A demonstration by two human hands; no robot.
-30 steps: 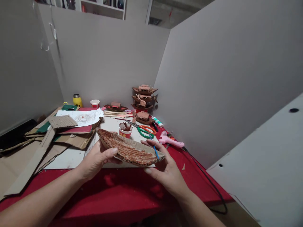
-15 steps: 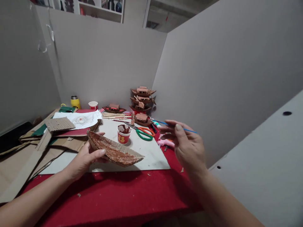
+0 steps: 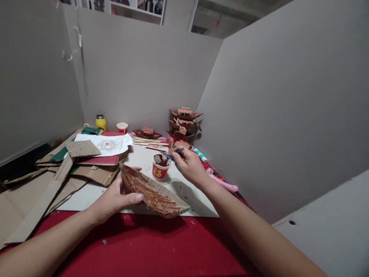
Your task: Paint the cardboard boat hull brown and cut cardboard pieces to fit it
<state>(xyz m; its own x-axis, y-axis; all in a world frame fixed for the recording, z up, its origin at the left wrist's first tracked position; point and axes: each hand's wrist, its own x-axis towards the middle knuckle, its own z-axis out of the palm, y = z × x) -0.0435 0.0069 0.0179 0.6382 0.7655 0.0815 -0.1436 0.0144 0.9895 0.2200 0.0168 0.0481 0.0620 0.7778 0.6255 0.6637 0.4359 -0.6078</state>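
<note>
My left hand (image 3: pixel 122 198) grips a cardboard boat hull (image 3: pixel 152 194) by its left part, thumb over the near edge. Reddish-brown paint streaks cover its inside, while the far side wall is still bare cardboard colour. My right hand (image 3: pixel 188 163) is closed round a blue paintbrush (image 3: pixel 179 151), its tip down at the mouth of a red paper cup (image 3: pixel 160 171). Dark brown paint coats the inside of that cup, which stands on a white board (image 3: pixel 138 161) just behind the hull. The bristles cannot be made out.
Several finished brown model boats (image 3: pixel 186 124) are stacked at the back right; another boat (image 3: pixel 147 132) sits beside thin sticks (image 3: pixel 151 142). Cardboard sheets (image 3: pixel 95 175) and a drawing (image 3: pixel 108 144) lie left. A pink glue gun (image 3: pixel 225 184) is at the right, near the partition (image 3: pixel 273 115).
My right hand has moved left and forward with the paintbrush, from the air at the right to the paint cup. My left hand keeps hold of the hull. The view has shifted slightly.
</note>
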